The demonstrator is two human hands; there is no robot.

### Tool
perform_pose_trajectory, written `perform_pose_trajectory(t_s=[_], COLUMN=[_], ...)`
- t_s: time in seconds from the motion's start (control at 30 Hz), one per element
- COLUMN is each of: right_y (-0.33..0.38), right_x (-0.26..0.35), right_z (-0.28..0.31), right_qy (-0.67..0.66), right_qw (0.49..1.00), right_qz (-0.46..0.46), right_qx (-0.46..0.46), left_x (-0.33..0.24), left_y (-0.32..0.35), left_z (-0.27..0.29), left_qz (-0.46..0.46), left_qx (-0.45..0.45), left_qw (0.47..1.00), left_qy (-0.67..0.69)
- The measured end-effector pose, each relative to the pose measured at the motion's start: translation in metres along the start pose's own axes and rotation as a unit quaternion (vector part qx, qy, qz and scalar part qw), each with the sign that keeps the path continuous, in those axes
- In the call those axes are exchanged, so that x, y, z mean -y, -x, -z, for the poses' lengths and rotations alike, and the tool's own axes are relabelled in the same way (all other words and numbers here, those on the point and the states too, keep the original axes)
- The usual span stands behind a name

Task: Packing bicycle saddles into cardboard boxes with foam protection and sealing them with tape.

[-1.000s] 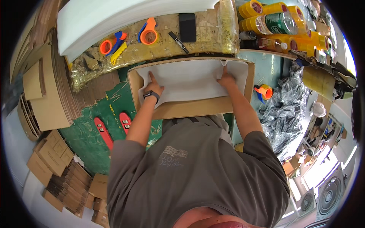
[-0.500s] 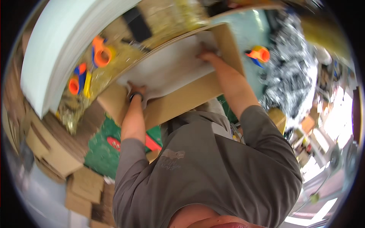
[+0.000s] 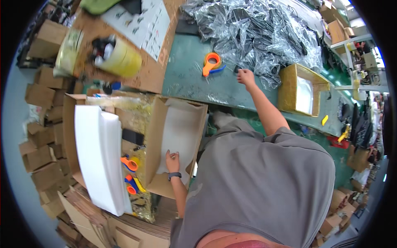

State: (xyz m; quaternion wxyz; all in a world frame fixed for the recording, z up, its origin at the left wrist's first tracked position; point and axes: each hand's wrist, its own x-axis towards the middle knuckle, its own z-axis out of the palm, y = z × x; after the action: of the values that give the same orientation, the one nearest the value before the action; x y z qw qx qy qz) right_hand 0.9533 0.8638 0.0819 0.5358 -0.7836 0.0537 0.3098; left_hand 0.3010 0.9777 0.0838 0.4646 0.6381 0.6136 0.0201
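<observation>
My left hand [image 3: 172, 162] is inside a long open cardboard box [image 3: 155, 128], its fingers apart over the white foam sheet [image 3: 180, 128] that lines it. My right hand [image 3: 247, 77] is stretched out over the green worktable [image 3: 186, 70], fingers curled closed. It is at the near edge of a heap of dark items in clear plastic bags [image 3: 264, 37]. A dark bit shows at its fingertips; whether they grip it is hard to make out. An orange and blue tape dispenser [image 3: 211, 64] lies left of that hand.
Left of the box stand a stack of white foam sheets [image 3: 93, 153], more tape dispensers [image 3: 130, 164] and a black flat block [image 3: 132, 137]. A yellow tub [image 3: 122, 60] sits on a brown board. A tape-covered box [image 3: 289, 89] stands at the right, with flattened cardboard [image 3: 89, 211] at lower left.
My view has turned to the right. My right hand has left the box and reached across to the bagged heap. My left hand stays in the box.
</observation>
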Motion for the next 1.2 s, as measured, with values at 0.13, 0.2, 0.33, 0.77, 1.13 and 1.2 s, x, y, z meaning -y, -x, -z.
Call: perform_pose_trajectory(t_s=[0.13,0.2,0.33,0.77,1.13,1.2], right_y=[-0.120,-0.156,-0.163,0.090,-0.206,-0.263], right_x=[-0.013,-0.014,-0.008,0.090,0.217,0.166], right_z=[0.015,-0.003,-0.015,0.202,0.447,0.486], right_qy=[-0.021,0.043,0.044,0.341,0.531,0.483], right_qw=[0.985,0.973,0.975,0.813,0.769,0.822], right_qz=[-0.167,-0.150,-0.156,0.121,0.068,0.044], right_qx=[-0.040,-0.168,-0.154,0.455,-0.348,-0.299], left_x=[-0.127,-0.198,-0.336,-0.479,-0.461,-0.471], left_y=[0.027,0.029,0.023,-0.025,0.018,0.030], left_z=[-0.016,-0.042,-0.105,-0.377,-0.334,-0.322], left_qz=[-0.047,-0.109,-0.158,0.127,0.214,0.153], left_qx=[-0.051,-0.045,0.020,0.376,0.461,0.454], left_qw=[0.997,0.992,0.987,0.907,0.799,0.780], left_qy=[0.016,0.041,0.022,0.137,0.321,0.402])
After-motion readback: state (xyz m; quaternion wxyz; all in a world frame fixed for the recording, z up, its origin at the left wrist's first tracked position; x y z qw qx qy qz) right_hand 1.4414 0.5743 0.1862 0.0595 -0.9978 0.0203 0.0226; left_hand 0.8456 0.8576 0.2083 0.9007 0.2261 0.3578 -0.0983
